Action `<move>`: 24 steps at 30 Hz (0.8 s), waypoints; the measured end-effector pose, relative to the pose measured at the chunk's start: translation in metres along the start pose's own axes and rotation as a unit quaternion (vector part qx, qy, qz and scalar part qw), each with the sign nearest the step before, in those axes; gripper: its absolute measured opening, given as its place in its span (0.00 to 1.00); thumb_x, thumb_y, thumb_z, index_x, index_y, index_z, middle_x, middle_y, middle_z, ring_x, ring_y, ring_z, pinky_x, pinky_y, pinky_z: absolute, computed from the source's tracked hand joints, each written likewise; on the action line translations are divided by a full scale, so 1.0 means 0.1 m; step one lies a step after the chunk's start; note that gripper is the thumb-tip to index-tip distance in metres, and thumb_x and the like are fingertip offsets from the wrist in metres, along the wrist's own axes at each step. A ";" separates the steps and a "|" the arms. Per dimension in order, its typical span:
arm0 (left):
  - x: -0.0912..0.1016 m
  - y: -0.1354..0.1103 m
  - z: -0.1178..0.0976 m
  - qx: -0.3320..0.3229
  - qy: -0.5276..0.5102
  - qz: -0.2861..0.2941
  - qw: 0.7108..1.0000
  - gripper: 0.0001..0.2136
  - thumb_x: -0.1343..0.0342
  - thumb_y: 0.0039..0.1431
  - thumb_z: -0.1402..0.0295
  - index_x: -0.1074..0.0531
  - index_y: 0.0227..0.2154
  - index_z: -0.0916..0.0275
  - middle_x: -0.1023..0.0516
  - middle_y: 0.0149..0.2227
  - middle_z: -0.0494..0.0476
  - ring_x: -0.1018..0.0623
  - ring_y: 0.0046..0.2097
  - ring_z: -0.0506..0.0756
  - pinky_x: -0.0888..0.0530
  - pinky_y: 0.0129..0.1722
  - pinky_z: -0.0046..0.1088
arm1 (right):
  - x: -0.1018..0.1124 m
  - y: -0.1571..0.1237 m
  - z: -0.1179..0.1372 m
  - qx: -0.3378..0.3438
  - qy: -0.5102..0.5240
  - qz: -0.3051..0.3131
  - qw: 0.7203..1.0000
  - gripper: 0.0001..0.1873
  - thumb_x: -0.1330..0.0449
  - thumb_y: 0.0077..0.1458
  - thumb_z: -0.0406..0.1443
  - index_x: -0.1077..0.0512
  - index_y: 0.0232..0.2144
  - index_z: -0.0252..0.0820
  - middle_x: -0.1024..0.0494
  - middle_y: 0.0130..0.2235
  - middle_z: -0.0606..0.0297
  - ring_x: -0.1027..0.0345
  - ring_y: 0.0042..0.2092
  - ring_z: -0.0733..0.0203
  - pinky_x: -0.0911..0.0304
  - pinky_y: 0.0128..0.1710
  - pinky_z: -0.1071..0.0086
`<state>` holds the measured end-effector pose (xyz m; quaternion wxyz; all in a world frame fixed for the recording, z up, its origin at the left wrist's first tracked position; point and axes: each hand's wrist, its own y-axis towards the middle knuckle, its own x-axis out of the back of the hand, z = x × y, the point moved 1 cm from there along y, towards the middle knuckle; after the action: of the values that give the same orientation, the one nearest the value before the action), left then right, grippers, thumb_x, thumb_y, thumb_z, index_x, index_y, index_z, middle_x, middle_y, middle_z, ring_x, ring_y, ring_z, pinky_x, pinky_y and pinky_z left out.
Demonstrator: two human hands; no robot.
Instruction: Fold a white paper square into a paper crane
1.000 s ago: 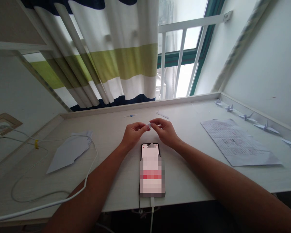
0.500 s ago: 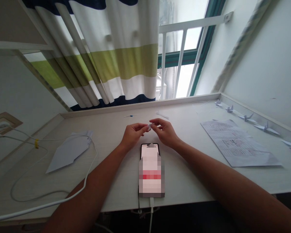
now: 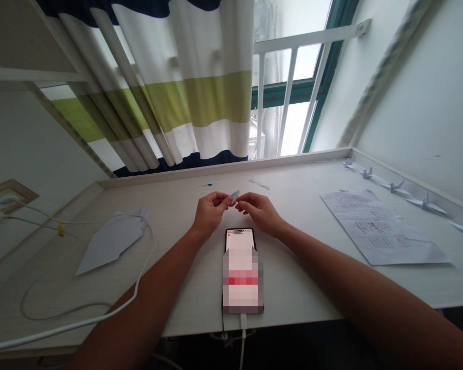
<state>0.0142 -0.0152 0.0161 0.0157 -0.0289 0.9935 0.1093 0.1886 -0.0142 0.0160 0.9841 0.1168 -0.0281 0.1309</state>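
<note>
A small piece of folded white paper (image 3: 235, 197) stands up between my hands above the desk, its pointed end tilted up to the right. My left hand (image 3: 209, 213) pinches it between thumb and fingers. The fingertips of my right hand (image 3: 260, 211) are closed at its lower right edge; how much paper lies between them is partly hidden. Just below the hands lies a phone (image 3: 239, 240) with a lit, partly blurred screen.
Several folded paper cranes (image 3: 393, 187) line the desk's right edge, beside a written sheet (image 3: 370, 226). White paper sheets (image 3: 110, 239) lie at left under a looping white cable (image 3: 152, 241). A thin blue-and-white item (image 3: 210, 184) and a paper strip (image 3: 259, 183) lie beyond my hands.
The folded paper has turned more upright and shows more of its surface. My right fingers have shifted lower and curled, while my left hand keeps its pinch.
</note>
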 end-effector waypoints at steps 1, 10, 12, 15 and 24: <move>-0.01 0.00 -0.01 -0.003 -0.006 -0.001 1.000 0.18 0.26 0.45 0.54 0.20 0.30 0.64 0.16 0.29 0.58 0.19 0.32 0.54 0.25 0.37 0.33 | -0.01 -0.01 0.00 0.006 -0.003 0.010 1.000 0.09 0.36 0.57 0.39 0.22 0.37 0.40 0.17 0.36 0.60 0.25 0.39 0.58 0.31 0.40 0.63; -0.05 -0.05 -0.03 -0.004 -0.040 0.008 0.999 0.19 0.26 0.48 0.55 0.21 0.36 0.63 0.15 0.30 0.58 0.17 0.34 0.56 0.24 0.41 0.36 | -0.01 -0.03 0.06 0.031 0.007 0.008 0.999 0.21 0.31 0.56 0.53 0.21 0.37 0.41 0.18 0.36 0.60 0.27 0.35 0.59 0.32 0.38 0.63; -0.05 -0.06 -0.01 -0.011 -0.040 0.010 0.999 0.18 0.27 0.50 0.55 0.22 0.37 0.62 0.16 0.30 0.56 0.18 0.35 0.55 0.24 0.41 0.35 | -0.01 -0.04 0.07 0.036 0.001 0.001 0.999 0.23 0.31 0.55 0.55 0.21 0.37 0.41 0.18 0.36 0.60 0.27 0.36 0.58 0.31 0.37 0.62; -0.05 -0.06 0.01 -0.037 -0.017 0.002 0.999 0.16 0.28 0.51 0.56 0.21 0.35 0.61 0.16 0.33 0.55 0.19 0.38 0.54 0.25 0.42 0.33 | 0.00 -0.05 0.10 0.051 -0.020 -0.011 0.998 0.25 0.32 0.55 0.57 0.21 0.37 0.41 0.19 0.35 0.60 0.27 0.36 0.57 0.30 0.37 0.62; -0.06 -0.10 -0.01 -0.052 0.007 0.014 0.999 0.11 0.30 0.54 0.60 0.18 0.35 0.61 0.16 0.36 0.57 0.19 0.41 0.56 0.23 0.46 0.36 | 0.03 -0.04 0.12 0.072 -0.048 -0.036 0.996 0.26 0.31 0.53 0.58 0.19 0.36 0.42 0.17 0.38 0.58 0.24 0.41 0.53 0.27 0.44 0.58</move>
<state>0.0209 -0.0246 0.0152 0.0055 -0.0165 0.9868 0.1609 0.1928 -0.0203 0.0274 0.9747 0.1945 -0.0617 0.0913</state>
